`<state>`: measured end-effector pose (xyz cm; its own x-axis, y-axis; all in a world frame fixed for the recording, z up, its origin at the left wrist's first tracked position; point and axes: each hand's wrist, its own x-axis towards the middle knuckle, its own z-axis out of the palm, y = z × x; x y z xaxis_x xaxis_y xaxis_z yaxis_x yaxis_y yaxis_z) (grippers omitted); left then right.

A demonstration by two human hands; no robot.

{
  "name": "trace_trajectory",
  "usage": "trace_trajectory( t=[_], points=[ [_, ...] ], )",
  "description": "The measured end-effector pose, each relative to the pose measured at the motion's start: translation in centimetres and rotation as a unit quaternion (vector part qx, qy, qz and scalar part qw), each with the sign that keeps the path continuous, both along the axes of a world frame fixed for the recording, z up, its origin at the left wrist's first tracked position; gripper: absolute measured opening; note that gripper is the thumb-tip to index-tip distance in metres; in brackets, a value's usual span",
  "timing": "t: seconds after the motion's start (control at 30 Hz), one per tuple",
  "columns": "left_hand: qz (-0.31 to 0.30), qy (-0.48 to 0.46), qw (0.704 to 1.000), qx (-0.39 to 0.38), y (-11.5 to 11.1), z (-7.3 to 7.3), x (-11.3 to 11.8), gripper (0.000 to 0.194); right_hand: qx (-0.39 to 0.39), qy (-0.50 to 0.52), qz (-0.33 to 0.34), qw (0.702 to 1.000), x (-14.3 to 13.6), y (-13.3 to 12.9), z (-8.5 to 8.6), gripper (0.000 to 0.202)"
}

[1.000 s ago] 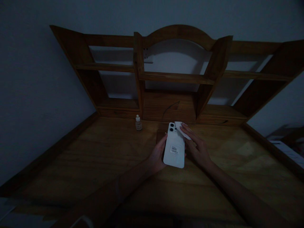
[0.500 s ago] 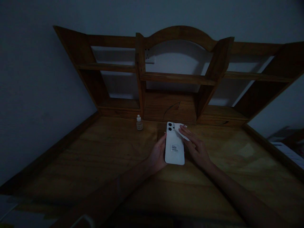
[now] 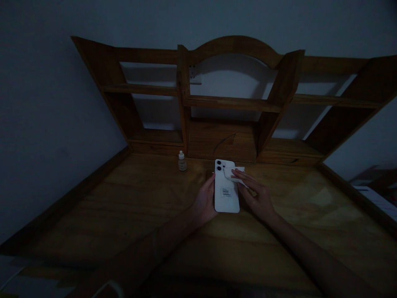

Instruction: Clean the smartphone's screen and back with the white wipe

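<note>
A white phone [image 3: 226,203] is held up over the desk, its back with the camera lenses and a printed label facing me. My left hand [image 3: 205,202] grips it by the left edge, the fingers hidden behind it. My right hand [image 3: 256,196] presses a white cloth or tissue [image 3: 230,172] against the upper right of the phone's back, just below the lenses. Left of the phone, a small clear bottle with a white cap [image 3: 182,162] stands upright on the desk.
A wooden shelf unit [image 3: 229,101] rises along the desk's back edge. Behind it, a socket [image 3: 195,75] is on the wall. Raised rims border the wooden desk [image 3: 139,194] at both sides. White papers [image 3: 375,200] lie beyond the right rim.
The phone has shifted slightly left and up with my left hand. The cloth has moved a little down the phone's back under my right fingers, and more of it shows.
</note>
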<state>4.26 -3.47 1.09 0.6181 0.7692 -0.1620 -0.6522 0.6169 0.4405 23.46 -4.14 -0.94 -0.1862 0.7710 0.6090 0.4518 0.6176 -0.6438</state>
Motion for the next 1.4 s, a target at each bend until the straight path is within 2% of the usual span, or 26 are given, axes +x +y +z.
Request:
trace_trajectory(
  t=[0.1,0.27,0.7,0.97,1.23,1.4],
  points=[
    [-0.003,-0.03,1.0,0.004,0.2,-0.5,0.1,0.047,0.028,-0.043,-0.008,0.999,0.1,0.1,-0.1,0.039],
    [-0.023,-0.028,0.999,0.005,0.1,-0.7,0.2,0.045,0.049,-0.083,-0.028,0.995,0.4,0.5,-0.4,0.049],
    [-0.05,0.01,0.999,0.003,-0.2,-0.6,0.0,0.053,0.034,-0.036,-0.055,0.997,0.1,0.0,0.5,0.05],
    [-0.07,0.042,0.997,-0.006,-0.3,-0.2,-0.2,0.064,-0.039,0.024,-0.075,0.996,0.4,0.0,0.0,0.046],
    [-0.047,0.095,0.994,-0.015,-0.5,-0.7,0.0,0.056,0.011,-0.002,-0.063,0.998,0.3,-0.1,0.5,0.047],
    [-0.042,0.105,0.994,-0.009,-0.6,-0.9,-0.1,0.056,-0.005,0.009,-0.057,0.998,0.2,-0.2,0.4,0.048]
  ],
)
